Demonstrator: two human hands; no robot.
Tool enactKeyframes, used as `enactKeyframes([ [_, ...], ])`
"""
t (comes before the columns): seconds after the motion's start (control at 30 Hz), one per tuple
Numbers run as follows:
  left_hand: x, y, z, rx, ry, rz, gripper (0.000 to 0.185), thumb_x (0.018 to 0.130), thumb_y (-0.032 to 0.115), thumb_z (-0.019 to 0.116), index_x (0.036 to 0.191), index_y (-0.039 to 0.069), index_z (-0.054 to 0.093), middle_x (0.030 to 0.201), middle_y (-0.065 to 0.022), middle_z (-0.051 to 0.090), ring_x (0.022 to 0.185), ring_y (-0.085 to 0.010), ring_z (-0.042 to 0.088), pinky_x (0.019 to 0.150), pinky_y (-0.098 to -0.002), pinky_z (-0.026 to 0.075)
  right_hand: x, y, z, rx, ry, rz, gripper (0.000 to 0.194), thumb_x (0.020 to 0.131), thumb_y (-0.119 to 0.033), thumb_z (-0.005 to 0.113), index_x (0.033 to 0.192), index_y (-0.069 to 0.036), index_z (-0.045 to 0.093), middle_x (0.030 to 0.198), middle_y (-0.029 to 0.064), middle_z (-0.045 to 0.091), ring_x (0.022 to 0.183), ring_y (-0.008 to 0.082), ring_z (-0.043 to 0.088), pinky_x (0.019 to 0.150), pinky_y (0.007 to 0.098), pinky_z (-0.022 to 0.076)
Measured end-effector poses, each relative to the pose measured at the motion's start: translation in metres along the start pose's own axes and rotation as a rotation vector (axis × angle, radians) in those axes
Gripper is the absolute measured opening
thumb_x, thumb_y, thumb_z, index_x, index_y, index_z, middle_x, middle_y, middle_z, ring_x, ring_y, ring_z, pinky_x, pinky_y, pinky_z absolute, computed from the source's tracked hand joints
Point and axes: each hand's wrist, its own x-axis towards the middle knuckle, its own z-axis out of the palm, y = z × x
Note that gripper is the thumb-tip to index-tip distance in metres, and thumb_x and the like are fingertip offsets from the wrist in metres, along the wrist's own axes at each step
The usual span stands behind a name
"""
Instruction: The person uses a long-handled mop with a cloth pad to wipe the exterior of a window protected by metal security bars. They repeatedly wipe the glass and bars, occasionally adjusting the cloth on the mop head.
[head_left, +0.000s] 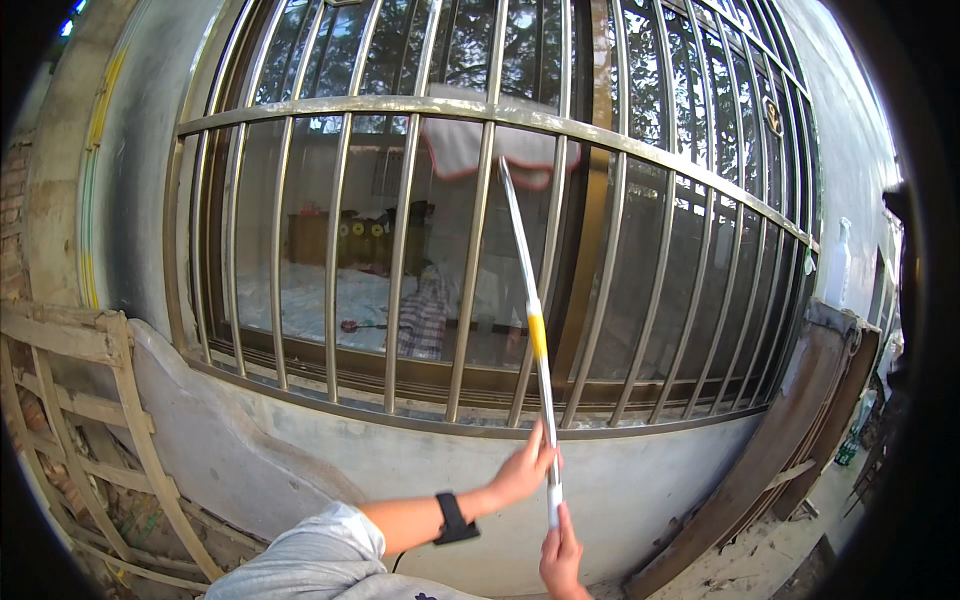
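My left hand (523, 466), below a black wristband, is closed around the metal pole (517, 217) just under the window's lower edge. Lower down, my right hand (561, 553) grips the white end of the same pole. The pole has a yellow section and slants up through the stainless steel window bars (405, 247). At its top, a grey cloth with red edging (465, 150) lies against the window glass (315, 187), behind the bars. The cloth's upper part is partly hidden by the horizontal rail.
A wooden frame (67, 341) leans at the left wall. To the right stand rusty metal or wooden boards (757, 435) with a clear plastic bottle (840, 262) on top. Through the glass, a bed and a checked cloth show indoors.
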Motion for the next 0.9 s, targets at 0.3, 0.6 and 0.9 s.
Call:
enactKeyframes([
  [0.3,0.172,0.101,-0.078,-0.012,0.288,0.204,0.054,0.096,0.020,0.036,0.142,0.013,0.010,0.063,-0.0029,0.051,0.056,-0.0107,0.052,0.051,-0.0260,0.045,0.187,-0.088,0.038,0.068,0.050,-0.142,0.042,0.092,-0.013,0.043,0.134,-0.019,0.039,0.068,0.0218,0.054,0.051,0.0258,0.051,0.053,0.0353,0.0427],
  [0.6,-0.009,-0.027,-0.019,0.215,0.108,-0.081,0.062,0.095,0.019,0.037,0.143,0.014,-0.003,0.075,-0.0046,0.058,0.068,-0.0173,0.057,0.065,-0.0316,0.046,-0.004,0.040,0.049,0.053,-0.063,0.018,0.045,0.090,-0.006,0.041,0.134,-0.003,0.036,0.061,0.0038,0.052,0.053,0.0095,0.051,0.050,0.0260,0.0437],
  [0.9,-0.002,-0.020,-0.019,0.203,0.098,-0.079,0.064,0.095,0.020,0.039,0.143,0.011,-0.002,0.078,-0.0045,0.060,0.069,-0.0157,0.057,0.066,-0.0304,0.047,0.001,0.033,0.050,-0.018,0.019,-0.019,0.045,0.090,-0.008,0.041,0.134,-0.005,0.036,0.062,0.0082,0.053,0.053,0.0144,0.052,0.052,0.0289,0.0441],
])
